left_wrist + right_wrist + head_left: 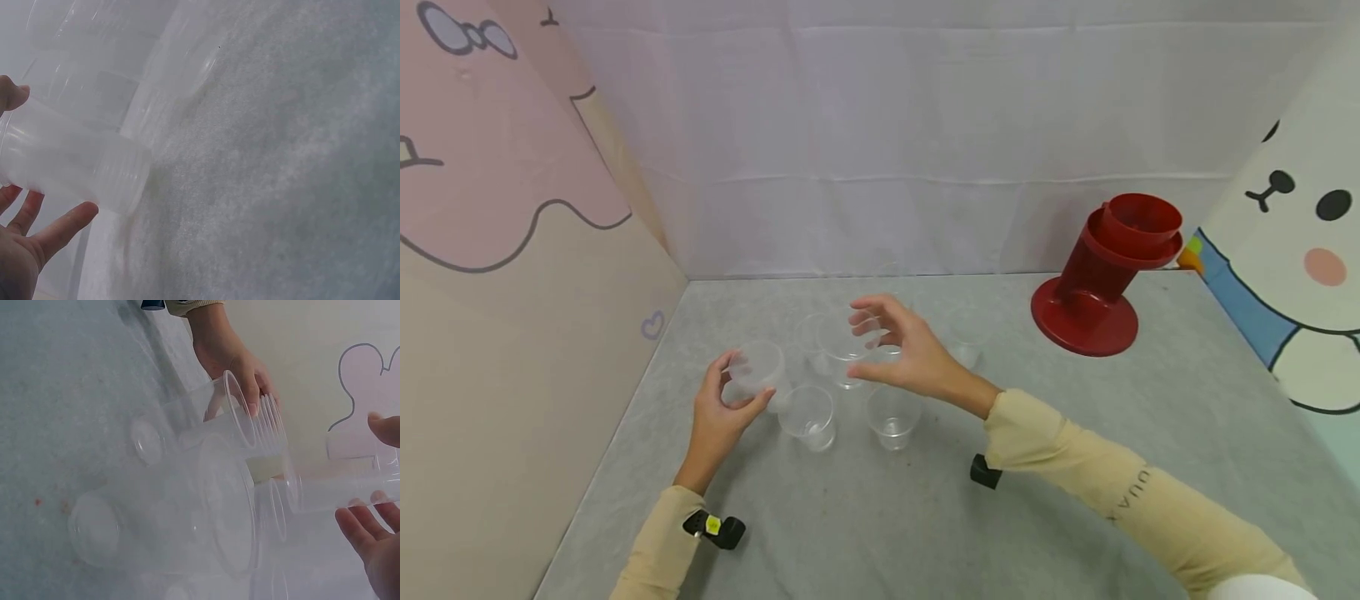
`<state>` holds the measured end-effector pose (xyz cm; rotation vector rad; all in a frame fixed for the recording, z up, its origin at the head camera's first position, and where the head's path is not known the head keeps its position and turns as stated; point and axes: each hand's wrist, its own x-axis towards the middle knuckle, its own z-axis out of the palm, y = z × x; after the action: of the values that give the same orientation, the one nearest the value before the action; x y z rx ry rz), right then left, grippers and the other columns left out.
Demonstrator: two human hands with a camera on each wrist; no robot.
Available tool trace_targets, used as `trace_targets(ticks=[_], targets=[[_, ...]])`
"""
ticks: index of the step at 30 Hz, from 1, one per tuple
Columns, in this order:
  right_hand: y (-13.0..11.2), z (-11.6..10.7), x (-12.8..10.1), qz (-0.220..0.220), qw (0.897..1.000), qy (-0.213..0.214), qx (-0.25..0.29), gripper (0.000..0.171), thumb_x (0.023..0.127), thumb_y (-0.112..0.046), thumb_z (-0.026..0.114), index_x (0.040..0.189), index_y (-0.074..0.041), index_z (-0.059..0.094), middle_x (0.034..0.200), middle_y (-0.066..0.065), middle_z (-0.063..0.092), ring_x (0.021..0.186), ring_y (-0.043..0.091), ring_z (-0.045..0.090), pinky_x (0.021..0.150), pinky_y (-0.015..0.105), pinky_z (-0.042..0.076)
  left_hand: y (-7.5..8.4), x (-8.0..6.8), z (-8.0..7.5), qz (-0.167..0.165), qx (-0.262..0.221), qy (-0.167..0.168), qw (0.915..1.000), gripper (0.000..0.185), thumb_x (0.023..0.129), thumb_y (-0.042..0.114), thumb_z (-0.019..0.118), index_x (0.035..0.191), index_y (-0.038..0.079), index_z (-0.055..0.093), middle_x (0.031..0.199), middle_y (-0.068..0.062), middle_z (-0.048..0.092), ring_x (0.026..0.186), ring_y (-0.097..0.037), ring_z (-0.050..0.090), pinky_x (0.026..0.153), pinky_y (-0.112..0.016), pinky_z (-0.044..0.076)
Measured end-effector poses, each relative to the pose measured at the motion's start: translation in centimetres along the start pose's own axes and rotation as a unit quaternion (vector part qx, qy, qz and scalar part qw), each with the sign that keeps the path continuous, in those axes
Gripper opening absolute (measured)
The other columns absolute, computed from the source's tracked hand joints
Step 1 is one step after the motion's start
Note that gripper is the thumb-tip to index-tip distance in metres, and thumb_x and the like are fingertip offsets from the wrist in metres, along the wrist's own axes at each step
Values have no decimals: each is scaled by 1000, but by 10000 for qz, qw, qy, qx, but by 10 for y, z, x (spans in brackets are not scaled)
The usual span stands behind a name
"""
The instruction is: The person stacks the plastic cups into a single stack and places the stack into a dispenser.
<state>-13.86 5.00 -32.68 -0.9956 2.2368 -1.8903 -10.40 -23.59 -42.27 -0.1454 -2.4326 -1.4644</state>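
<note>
Left hand [718,417] gripping a tilted clear cup [757,367], right hand [904,354] pinching another clear cup [848,343], loose cups [808,415] between on grey table [1075,467], red stand [1101,279] far right.

Head: I look down and forward over the grey speckled tabletop [865,517] | left wrist: close, along it | right wrist: close, leftward | all share the clear plastic cups [808,414].

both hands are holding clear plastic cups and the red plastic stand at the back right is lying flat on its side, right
Not quite. The red plastic stand stands upright on its round base, leaning a little, as the head view shows. The rest holds: the left hand and right hand each hold a clear plastic cup.
</note>
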Motion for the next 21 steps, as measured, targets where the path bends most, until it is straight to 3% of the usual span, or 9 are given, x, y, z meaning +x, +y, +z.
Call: trace_targets(ticks=[10, 17, 21], targets=[[-1, 8, 10, 49, 9998, -192, -15, 69, 72, 4, 79, 131, 1, 44, 121, 17, 54, 108, 31, 56, 87, 39, 50, 1, -1, 0, -14, -34, -17, 10000, 69, 77, 0, 76, 135, -6, 39, 131, -21, 44, 117, -33, 45, 71, -17, 52], [25, 14, 23, -66, 9996, -289, -31, 72, 73, -7, 82, 133, -11, 45, 121, 6, 55, 107, 19, 56, 88, 45, 50, 1, 0, 0, -7, 89, -34, 10000, 70, 77, 1, 77, 136, -7, 39, 132, -22, 43, 118, -36, 44, 72, -22, 53], [28, 18, 29, -203, 9991, -377, -73, 71, 73, -11, 83, 134, -14, 44, 121, 3, 55, 106, 15, 57, 87, 44, 50, 2, 0, 0, -10, 88, -28, 10000, 71, 77, 2, 77, 136, -7, 38, 132, -22, 43, 117, -35, 45, 71, -21, 53]])
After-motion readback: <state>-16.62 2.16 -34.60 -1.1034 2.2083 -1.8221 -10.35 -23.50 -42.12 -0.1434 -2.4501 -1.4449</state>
